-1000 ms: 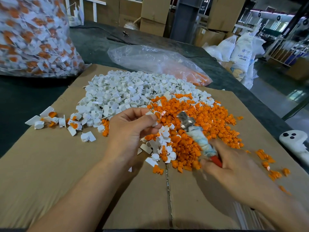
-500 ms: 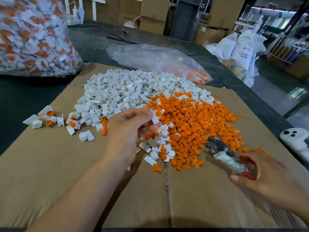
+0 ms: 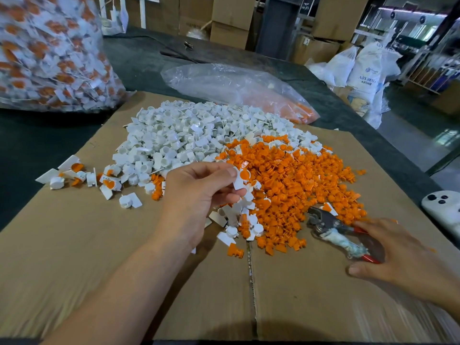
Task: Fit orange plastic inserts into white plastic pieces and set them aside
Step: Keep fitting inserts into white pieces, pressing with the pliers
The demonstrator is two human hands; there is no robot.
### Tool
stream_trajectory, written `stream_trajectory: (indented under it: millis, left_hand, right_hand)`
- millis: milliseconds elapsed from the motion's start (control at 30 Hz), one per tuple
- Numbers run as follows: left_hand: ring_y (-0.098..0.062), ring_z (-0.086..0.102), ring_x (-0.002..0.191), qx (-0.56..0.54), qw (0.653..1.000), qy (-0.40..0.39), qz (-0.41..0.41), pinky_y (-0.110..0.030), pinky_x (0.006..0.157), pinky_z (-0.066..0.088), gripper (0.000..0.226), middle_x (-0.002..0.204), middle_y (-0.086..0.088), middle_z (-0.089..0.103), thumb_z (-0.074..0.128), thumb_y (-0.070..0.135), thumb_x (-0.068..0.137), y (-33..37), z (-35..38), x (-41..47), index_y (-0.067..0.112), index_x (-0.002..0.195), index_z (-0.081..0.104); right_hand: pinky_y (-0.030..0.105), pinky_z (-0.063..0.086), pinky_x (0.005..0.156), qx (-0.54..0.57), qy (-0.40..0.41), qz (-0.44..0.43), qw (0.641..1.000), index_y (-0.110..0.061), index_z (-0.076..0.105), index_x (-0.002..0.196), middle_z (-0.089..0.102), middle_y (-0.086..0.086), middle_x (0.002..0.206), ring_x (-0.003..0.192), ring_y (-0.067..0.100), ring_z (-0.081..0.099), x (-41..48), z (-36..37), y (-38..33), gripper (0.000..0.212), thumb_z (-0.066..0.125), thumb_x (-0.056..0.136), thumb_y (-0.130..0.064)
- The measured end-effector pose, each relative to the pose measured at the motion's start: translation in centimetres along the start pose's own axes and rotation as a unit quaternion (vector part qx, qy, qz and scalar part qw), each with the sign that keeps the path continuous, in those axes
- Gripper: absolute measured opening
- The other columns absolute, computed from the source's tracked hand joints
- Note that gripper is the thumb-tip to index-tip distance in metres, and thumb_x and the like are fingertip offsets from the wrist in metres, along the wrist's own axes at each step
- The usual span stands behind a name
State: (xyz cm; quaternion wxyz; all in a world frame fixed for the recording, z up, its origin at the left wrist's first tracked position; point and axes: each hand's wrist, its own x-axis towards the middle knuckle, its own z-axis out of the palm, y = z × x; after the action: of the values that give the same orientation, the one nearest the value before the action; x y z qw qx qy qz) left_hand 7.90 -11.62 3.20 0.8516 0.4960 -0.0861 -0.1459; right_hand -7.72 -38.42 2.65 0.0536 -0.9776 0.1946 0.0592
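Cardboard sheet (image 3: 99, 245) laid flat on a dark table (image 3: 37, 140), and pretty much everything sits on it. Far half has a big heap of white pieces (image 3: 179, 140), and butting right up against its right side is a heap of orange inserts (image 3: 293, 180). The two mix a bit where they meet, near the middle.

Left hand (image 3: 196, 195) is up over that mixed zone, thumb and fingertips pinching a fitted piece (image 3: 240, 179), a white one with an orange insert showing in it. It's lifted off the pile, just beside the near-left edge of the orange heap.

Right hand (image 3: 408, 252) is down low at the near right, draped over the red handles of some pliers (image 3: 333, 230). One handle is wrapped in pale cloth, and the metal nose points at the orange heap. Fingers lie along the far handle with the thumb on the near side, but honestly I can't tell if it's really gripping or just lying on top.

Off to the left, well apart from the heaps, there's a small scatter of done pieces (image 3: 82, 175) on the cardboard. Far left has a huge clear sack (image 3: 49, 58) stuffed with white-and-orange parts. A floppy plastic bag (image 3: 236, 88) with some orange in it lies past the white heap. White gadget (image 3: 443, 207) at the right edge, cartons (image 3: 231, 18) and white sacks (image 3: 368, 68) way at the back.
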Motion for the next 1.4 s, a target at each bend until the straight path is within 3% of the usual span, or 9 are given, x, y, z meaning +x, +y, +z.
stream_trajectory:
  millis: [67,133,233,300,467,700,833,1033,1400]
  left_hand:
    - [-0.022,0.063,0.045,0.008,1.000,-0.004,0.004,-0.015,0.043,0.048,0.018,0.051,-0.003,0.063,0.068,0.002,0.067,0.1,0.1,-0.1,0.011,0.053,0.071]
    - [-0.021,0.064,0.045,0.020,1.000,-0.010,0.006,-0.016,0.042,0.048,0.017,0.050,-0.003,0.062,0.068,0.002,0.067,0.1,0.3,-0.2,0.013,0.054,0.072]
    - [-0.019,0.062,0.043,0.053,0.998,-0.025,0.015,-0.021,0.047,0.054,0.025,0.049,-0.002,0.061,0.066,-0.002,0.073,-0.1,0.4,-0.3,0.014,0.056,0.073]
    - [-0.019,0.063,0.044,0.071,0.997,-0.034,0.020,-0.021,0.047,0.053,0.026,0.050,-0.002,0.062,0.065,-0.002,0.075,-0.1,0.5,-0.5,0.015,0.057,0.073]
    - [-0.018,0.063,0.045,0.092,0.995,-0.024,0.032,-0.019,0.045,0.050,0.025,0.050,-0.004,0.062,0.066,-0.003,0.075,-0.1,0.6,-0.7,0.014,0.059,0.073]
    - [-0.011,0.057,0.043,0.117,0.991,-0.038,0.056,-0.020,0.043,0.049,0.019,0.048,-0.001,0.059,0.061,-0.002,0.081,-0.3,0.7,-0.8,0.006,0.065,0.066]
    - [-0.014,0.057,0.042,0.146,0.986,-0.071,0.040,-0.021,0.038,0.046,0.022,0.050,-0.005,0.058,0.053,0.011,0.090,-0.8,0.9,-0.9,0.000,0.071,0.055]
    - [-0.011,0.054,0.041,0.214,0.970,-0.077,0.089,-0.021,0.039,0.044,0.022,0.048,0.001,0.055,0.049,0.009,0.093,-1.3,0.6,-0.8,0.007,0.071,0.054]
    - [-0.011,0.054,0.041,0.245,0.961,-0.081,0.097,-0.019,0.040,0.045,0.022,0.048,0.002,0.058,0.048,0.009,0.093,-1.6,0.5,-0.9,0.007,0.073,0.056]
  right_hand:
    - [0.031,0.037,0.088,0.039,0.060,-0.009,0.997,-0.026,0.052,0.126,0.047,-0.012,0.117,0.109,0.011,0.045,-0.2,-0.1,-0.4,0.119,0.030,0.035,-0.098]
    - [0.024,0.038,0.073,0.111,0.188,-0.023,0.976,-0.039,0.064,0.098,0.056,-0.020,0.100,0.092,-0.001,0.049,-0.5,-0.6,-1.6,0.069,0.041,0.052,-0.084]
    - [0.006,0.039,0.066,0.214,0.317,-0.077,0.921,-0.051,0.055,0.075,0.059,-0.031,0.090,0.086,-0.015,0.051,-0.6,-1.1,-4.9,0.013,0.060,0.068,-0.062]
    - [0.001,0.038,0.070,0.272,0.309,-0.129,0.902,-0.048,0.057,0.082,0.062,-0.024,0.085,0.087,-0.012,0.054,-0.2,-1.0,-7.8,0.015,0.064,0.071,-0.056]
    - [0.011,0.046,0.082,0.392,0.252,-0.218,0.858,-0.046,0.051,0.104,0.061,-0.021,0.100,0.094,-0.004,0.060,1.8,0.1,-14.3,0.045,0.066,0.063,-0.050]
    - [0.012,0.048,0.071,0.462,0.304,-0.255,0.793,-0.034,0.063,0.103,0.064,-0.027,0.085,0.082,-0.001,0.063,3.7,1.4,-17.2,0.036,0.072,0.070,-0.021]
    - [0.014,0.050,0.069,0.524,0.315,-0.208,0.764,-0.038,0.066,0.091,0.067,-0.018,0.084,0.077,0.001,0.065,3.9,2.0,-17.3,0.028,0.072,0.068,-0.024]
    - [0.013,0.049,0.079,0.501,0.330,-0.217,0.770,-0.013,0.061,0.105,0.063,-0.017,0.092,0.089,-0.001,0.063,3.8,2.1,-17.5,0.035,0.068,0.071,-0.015]
    - [0.011,0.047,0.083,0.402,0.384,-0.250,0.793,0.000,0.068,0.098,0.060,-0.006,0.094,0.094,0.002,0.058,3.9,2.3,-17.5,0.022,0.064,0.076,-0.004]
